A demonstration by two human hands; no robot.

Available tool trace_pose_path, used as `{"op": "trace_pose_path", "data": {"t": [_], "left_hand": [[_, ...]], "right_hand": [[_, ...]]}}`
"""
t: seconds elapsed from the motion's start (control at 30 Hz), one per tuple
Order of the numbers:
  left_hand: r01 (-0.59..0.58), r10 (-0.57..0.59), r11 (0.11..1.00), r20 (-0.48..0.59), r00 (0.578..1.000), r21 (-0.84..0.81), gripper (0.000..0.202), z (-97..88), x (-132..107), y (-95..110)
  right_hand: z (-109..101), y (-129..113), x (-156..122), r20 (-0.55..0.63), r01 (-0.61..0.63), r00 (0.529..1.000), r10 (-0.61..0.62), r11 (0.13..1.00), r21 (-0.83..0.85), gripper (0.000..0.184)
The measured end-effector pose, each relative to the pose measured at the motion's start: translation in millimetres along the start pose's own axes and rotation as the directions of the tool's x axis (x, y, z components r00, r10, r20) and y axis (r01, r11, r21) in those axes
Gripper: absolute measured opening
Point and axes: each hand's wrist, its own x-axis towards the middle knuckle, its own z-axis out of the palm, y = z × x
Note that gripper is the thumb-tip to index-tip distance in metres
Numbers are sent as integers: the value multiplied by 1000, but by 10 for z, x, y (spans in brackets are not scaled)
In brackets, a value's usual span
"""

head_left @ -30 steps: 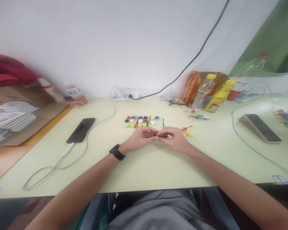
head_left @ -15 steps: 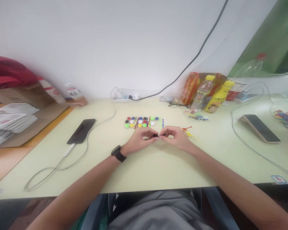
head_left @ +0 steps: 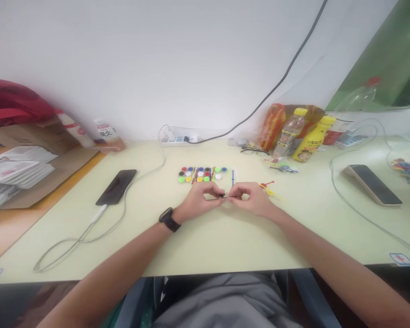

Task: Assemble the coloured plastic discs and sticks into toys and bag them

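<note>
My left hand and my right hand meet at the middle of the pale green table, fingertips pinched together. Between them they hold a thin black stick with a small black piece at its tip. A black watch sits on my left wrist. Just beyond the hands lies a cluster of small coloured round pieces, with a blue stick beside it. A red and yellow piece lies right of my right hand.
A black phone on a white cable lies at the left, a second phone at the right. Yellow bottles, glasses and a power strip line the wall. Papers and cardboard fill the far left.
The hands stay pinched together at the same spot. The black stick showed more between them half a second ago; now the fingertips are closer and cover most of it.
</note>
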Motion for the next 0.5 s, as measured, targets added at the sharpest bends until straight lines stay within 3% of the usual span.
{"op": "trace_pose_path", "data": {"t": [0.27,0.5], "left_hand": [[-16,15,998,17,1000,62,18,-3,-4,20],[51,-22,968,116,993,-247,22,-37,38,105]], "right_hand": [[-5,12,16,25,-40,999,38,998,59,18],[-55,65,44,11,-88,996,88,976,199,31]]}}
